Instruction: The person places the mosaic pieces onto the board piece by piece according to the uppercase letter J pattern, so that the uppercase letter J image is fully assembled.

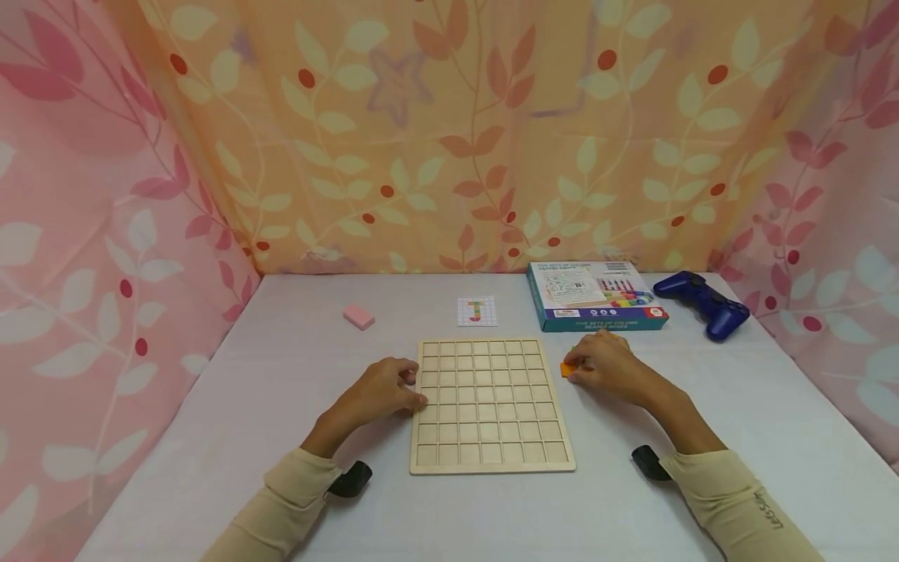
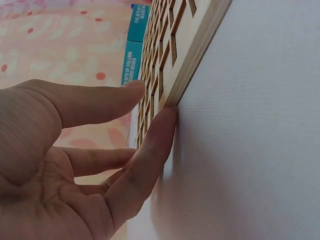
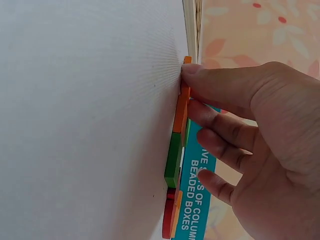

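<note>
A square wooden grid board (image 1: 492, 407) lies flat on the table with no pieces in its cells. My left hand (image 1: 379, 389) holds the board's left edge, its thumb and fingertips right at the rim in the left wrist view. Just past the board's right side, my right hand (image 1: 609, 365) pinches a flat orange block (image 1: 566, 370) between thumb and fingers, close to the tabletop. In the right wrist view, a green block (image 3: 173, 160) and a red block (image 3: 169, 215) lie in line beyond it. The right hand mostly hides these blocks in the head view.
Behind the board lies a small pattern card (image 1: 477, 311) with a coloured shape on a grid. A pink block (image 1: 359, 316) sits to its left. At the back right are a teal-and-white game box (image 1: 597, 297) and a blue game controller (image 1: 702, 304). Patterned cloth walls surround the table.
</note>
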Demonstrator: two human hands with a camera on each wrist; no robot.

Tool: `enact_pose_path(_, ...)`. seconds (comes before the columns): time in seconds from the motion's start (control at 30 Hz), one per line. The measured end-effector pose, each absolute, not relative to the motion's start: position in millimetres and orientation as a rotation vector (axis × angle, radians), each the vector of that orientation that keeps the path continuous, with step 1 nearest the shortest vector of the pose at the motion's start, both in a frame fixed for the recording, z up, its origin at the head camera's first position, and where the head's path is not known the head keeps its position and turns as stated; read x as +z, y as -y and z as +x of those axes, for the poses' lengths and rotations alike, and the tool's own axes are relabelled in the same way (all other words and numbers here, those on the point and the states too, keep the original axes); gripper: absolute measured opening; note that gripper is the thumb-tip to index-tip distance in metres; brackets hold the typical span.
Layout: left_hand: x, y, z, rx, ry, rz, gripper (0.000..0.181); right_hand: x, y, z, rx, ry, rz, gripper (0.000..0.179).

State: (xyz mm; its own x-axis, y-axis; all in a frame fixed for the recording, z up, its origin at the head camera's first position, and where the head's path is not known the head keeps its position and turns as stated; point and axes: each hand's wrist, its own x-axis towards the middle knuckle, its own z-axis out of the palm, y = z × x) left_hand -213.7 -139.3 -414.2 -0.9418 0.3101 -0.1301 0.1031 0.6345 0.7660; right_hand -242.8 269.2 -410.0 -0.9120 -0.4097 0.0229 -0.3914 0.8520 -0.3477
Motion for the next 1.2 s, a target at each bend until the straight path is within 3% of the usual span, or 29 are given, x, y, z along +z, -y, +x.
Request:
enact_pose_path(0.33,-413.6,138.4,-210.8,1.236,-2.596,0.347,0.067,-406.9,-264.0,-245.0,-0.576,-2.985,-0.712,0.025)
enact_pose_path(0.67,-417.3,137.2,-211.4,1.277,-2.569,0.303,0.067,-401.8,-228.3,-255.8,-0.701,-2.885,-0.663,0.028)
enact_pose_path(1.2,-417.3,138.0,-210.2,1.357,-2.514,0.265,0.068,-405.6,-167.0,-274.8,-0.66,-2.818,-0.958,0.023)
